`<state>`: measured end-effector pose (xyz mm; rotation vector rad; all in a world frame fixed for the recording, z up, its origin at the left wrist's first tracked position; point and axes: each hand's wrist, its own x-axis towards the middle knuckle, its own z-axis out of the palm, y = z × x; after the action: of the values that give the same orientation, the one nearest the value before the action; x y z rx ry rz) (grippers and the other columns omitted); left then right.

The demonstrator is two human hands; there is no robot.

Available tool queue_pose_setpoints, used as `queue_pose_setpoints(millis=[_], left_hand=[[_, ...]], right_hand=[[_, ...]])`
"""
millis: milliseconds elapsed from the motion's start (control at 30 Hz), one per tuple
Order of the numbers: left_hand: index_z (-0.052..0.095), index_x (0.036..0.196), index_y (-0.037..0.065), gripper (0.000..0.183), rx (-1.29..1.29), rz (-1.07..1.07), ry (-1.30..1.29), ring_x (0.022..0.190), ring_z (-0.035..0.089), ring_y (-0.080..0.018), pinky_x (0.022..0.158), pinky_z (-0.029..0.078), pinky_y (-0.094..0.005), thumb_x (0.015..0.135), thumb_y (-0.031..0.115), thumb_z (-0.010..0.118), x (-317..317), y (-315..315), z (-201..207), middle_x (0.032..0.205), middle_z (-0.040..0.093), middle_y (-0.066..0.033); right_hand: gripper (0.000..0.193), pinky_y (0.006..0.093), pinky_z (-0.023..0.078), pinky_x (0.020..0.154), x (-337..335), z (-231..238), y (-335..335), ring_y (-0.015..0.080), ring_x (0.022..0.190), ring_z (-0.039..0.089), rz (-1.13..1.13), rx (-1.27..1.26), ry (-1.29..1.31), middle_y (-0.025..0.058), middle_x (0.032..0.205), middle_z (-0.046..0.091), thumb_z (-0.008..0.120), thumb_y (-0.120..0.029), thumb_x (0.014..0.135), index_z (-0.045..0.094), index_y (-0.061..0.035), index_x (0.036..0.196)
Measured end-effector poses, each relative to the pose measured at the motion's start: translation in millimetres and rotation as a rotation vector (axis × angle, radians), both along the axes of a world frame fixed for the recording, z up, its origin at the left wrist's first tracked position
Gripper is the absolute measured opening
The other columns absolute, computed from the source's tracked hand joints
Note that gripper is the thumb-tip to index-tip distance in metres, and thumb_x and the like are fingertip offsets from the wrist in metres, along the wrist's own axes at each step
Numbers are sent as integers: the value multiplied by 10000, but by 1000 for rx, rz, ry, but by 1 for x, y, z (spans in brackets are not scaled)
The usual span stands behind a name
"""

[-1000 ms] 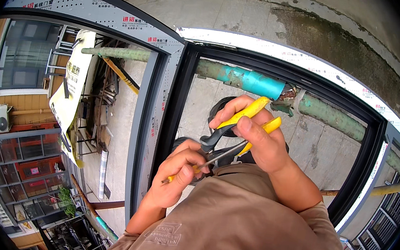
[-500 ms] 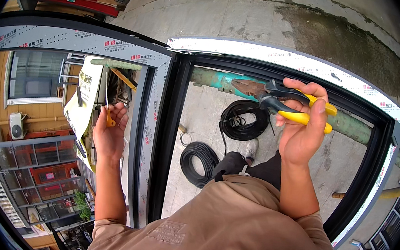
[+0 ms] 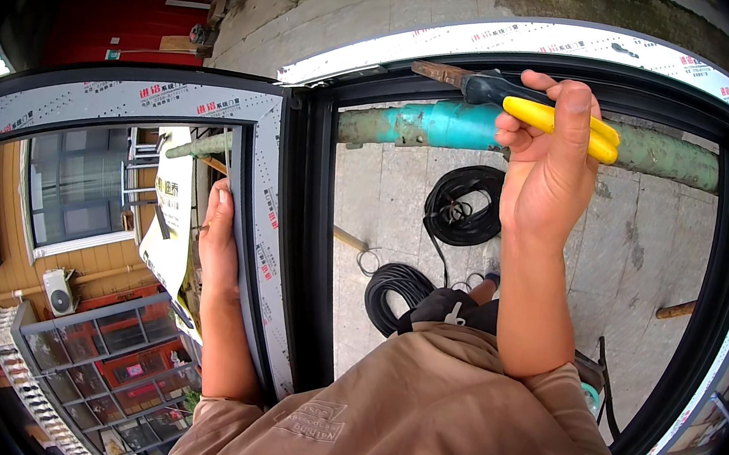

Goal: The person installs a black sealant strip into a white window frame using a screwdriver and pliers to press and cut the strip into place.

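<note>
My right hand (image 3: 549,180) is closed round combination pliers (image 3: 487,89) with black-and-yellow handles and rusty jaws. The jaws point left, close to the far inner edge of a black window frame (image 3: 576,76) in printed white film. At the left, my left hand (image 3: 221,243) is inside the opening of the hinged sash (image 3: 263,217), against its side bar. Its fingers are curled; a thin screwdriver shaft (image 3: 229,156) seems to rise beyond them, its handle hidden in the hand.
A green pipe with a turquoise section (image 3: 446,125) crosses beneath the frame. Coils of black cable (image 3: 465,204) and hose (image 3: 393,294) lie on the paving. A yellow-white sheet (image 3: 171,225) hangs beyond the sash, before a building with an air-conditioner unit (image 3: 60,291).
My right hand has moved the pliers up to the frame's far edge, and their handles look closer together. My left hand has shifted right to the sash bar; the orange screwdriver handle no longer shows.
</note>
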<state>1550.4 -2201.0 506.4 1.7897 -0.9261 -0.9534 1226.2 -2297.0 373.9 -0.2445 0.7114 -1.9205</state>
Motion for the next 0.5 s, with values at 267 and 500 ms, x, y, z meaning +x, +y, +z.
queue_pose_setpoints(millis=[267, 500], left_hand=[[656, 1435, 101, 421, 45, -5, -148, 1008, 754, -119, 910, 615, -278, 1230, 432, 496, 10, 1, -3, 1185, 776, -54], [649, 1435, 111, 444, 46, -23, -178, 1001, 752, -119, 897, 617, -280, 1221, 466, 491, 16, 2, -6, 1174, 772, -55]], right_hand=[[489, 271, 626, 613, 42, 25, -9, 165, 649, 757, 7, 96, -87, 88, 925, 760, 908, -409, 1015, 674, -21, 1198], [475, 267, 592, 675, 14, 27, -6, 174, 767, 750, -75, 105, 50, 189, 1187, 795, 762, -481, 1115, 699, -24, 1223]])
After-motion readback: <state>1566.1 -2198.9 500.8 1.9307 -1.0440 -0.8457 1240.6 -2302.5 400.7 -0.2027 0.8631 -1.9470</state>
